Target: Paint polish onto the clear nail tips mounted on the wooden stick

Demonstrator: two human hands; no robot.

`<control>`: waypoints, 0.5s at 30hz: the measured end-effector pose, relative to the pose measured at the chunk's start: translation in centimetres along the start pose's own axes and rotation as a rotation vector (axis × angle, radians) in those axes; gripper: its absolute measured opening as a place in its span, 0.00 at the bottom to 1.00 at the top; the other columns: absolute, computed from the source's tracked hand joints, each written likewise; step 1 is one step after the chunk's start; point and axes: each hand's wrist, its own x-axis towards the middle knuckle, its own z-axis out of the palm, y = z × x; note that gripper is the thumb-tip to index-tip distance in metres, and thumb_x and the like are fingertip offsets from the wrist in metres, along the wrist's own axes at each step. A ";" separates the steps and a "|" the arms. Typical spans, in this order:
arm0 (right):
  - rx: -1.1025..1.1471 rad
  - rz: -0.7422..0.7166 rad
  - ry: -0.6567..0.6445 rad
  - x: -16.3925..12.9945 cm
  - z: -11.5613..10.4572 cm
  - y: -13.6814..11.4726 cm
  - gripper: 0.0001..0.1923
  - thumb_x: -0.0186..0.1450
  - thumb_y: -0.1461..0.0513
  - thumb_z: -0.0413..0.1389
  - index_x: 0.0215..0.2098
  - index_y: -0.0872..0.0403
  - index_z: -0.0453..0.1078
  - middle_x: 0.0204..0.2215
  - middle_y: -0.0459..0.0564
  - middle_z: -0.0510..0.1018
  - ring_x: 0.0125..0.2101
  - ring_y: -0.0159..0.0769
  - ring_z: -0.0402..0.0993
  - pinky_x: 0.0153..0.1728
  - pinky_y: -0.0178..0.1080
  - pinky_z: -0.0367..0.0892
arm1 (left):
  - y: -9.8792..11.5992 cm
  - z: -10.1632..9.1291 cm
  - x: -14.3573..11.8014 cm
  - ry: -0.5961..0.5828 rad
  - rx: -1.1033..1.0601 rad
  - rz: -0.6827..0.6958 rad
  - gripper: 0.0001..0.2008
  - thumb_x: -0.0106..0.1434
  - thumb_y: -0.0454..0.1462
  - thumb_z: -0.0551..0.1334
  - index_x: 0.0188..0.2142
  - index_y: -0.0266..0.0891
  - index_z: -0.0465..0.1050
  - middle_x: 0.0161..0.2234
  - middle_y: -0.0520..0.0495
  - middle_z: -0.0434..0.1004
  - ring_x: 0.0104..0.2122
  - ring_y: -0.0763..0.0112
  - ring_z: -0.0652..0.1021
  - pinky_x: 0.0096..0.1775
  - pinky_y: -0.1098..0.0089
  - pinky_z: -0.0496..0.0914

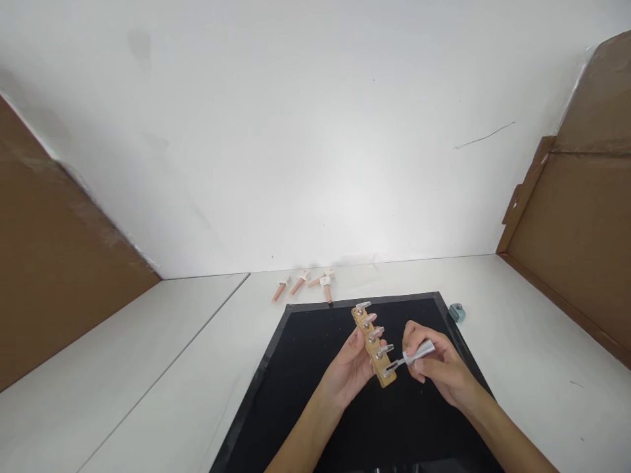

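My left hand holds a narrow tan bar tilted above a black mat. Several small metal pieces stick out of the bar in a row. My right hand grips a slim silver tool, and its tip touches the metal piece at the bar's near end. Both hands hover over the middle of the mat.
Several pink-and-white small parts lie on the white table beyond the mat's far edge. A small teal object sits at the mat's far right corner. Brown cardboard panels stand at the left and right. A white wall rises behind.
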 end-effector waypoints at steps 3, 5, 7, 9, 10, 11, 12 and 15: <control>-0.021 -0.010 -0.037 0.0 0.0 -0.1 0.06 0.58 0.58 0.64 0.29 0.52 0.76 0.27 0.44 0.63 0.20 0.27 0.56 0.19 0.33 0.51 | 0.0 0.1 0.0 0.006 0.000 -0.005 0.27 0.49 0.39 0.73 0.48 0.42 0.70 0.31 0.53 0.82 0.31 0.71 0.82 0.34 0.72 0.73; -0.032 -0.019 -0.054 0.0 -0.1 -0.1 0.03 0.58 0.60 0.63 0.29 0.51 0.77 0.27 0.44 0.63 0.20 0.27 0.56 0.20 0.34 0.51 | 0.0 0.1 0.0 0.008 -0.001 -0.005 0.27 0.49 0.39 0.73 0.48 0.42 0.71 0.31 0.53 0.82 0.31 0.71 0.82 0.35 0.72 0.73; -0.037 -0.024 -0.063 -0.1 -0.1 -0.1 0.01 0.58 0.62 0.63 0.29 0.50 0.77 0.27 0.43 0.63 0.20 0.27 0.57 0.20 0.34 0.51 | 0.0 0.1 0.1 0.009 -0.003 -0.006 0.27 0.49 0.39 0.73 0.48 0.42 0.70 0.31 0.53 0.82 0.31 0.71 0.82 0.35 0.71 0.74; -0.038 -0.025 -0.067 0.0 -0.1 0.0 0.03 0.58 0.65 0.62 0.29 0.50 0.77 0.27 0.43 0.63 0.20 0.27 0.56 0.20 0.34 0.50 | 0.1 0.1 0.0 0.010 -0.005 -0.010 0.27 0.49 0.39 0.73 0.49 0.42 0.70 0.32 0.53 0.82 0.31 0.70 0.82 0.35 0.71 0.74; -0.039 -0.026 -0.067 0.0 -0.1 0.0 0.04 0.57 0.66 0.61 0.28 0.51 0.77 0.27 0.43 0.64 0.20 0.27 0.56 0.20 0.34 0.50 | 0.1 0.1 0.0 0.010 -0.006 -0.011 0.27 0.50 0.39 0.73 0.49 0.42 0.70 0.32 0.53 0.83 0.31 0.70 0.82 0.35 0.71 0.74; -0.038 -0.027 -0.064 0.0 -0.1 0.1 0.05 0.57 0.67 0.60 0.28 0.51 0.77 0.27 0.43 0.64 0.20 0.27 0.56 0.20 0.34 0.51 | 0.1 0.1 0.0 0.010 -0.007 -0.011 0.27 0.50 0.39 0.72 0.49 0.42 0.70 0.32 0.53 0.83 0.31 0.70 0.82 0.34 0.71 0.74; -0.038 -0.028 -0.062 0.0 -0.1 0.1 0.06 0.56 0.68 0.60 0.28 0.51 0.76 0.27 0.43 0.64 0.20 0.28 0.56 0.20 0.33 0.51 | 0.1 0.1 0.0 0.010 -0.008 -0.011 0.26 0.50 0.39 0.72 0.49 0.42 0.70 0.32 0.53 0.83 0.31 0.70 0.82 0.34 0.71 0.74; -0.037 -0.028 -0.046 0.0 -0.1 0.2 0.10 0.54 0.71 0.57 0.27 0.51 0.76 0.27 0.44 0.64 0.20 0.28 0.56 0.20 0.33 0.51 | 0.2 0.1 -0.1 0.008 -0.005 -0.011 0.25 0.50 0.39 0.72 0.48 0.42 0.71 0.32 0.53 0.83 0.31 0.71 0.82 0.34 0.71 0.74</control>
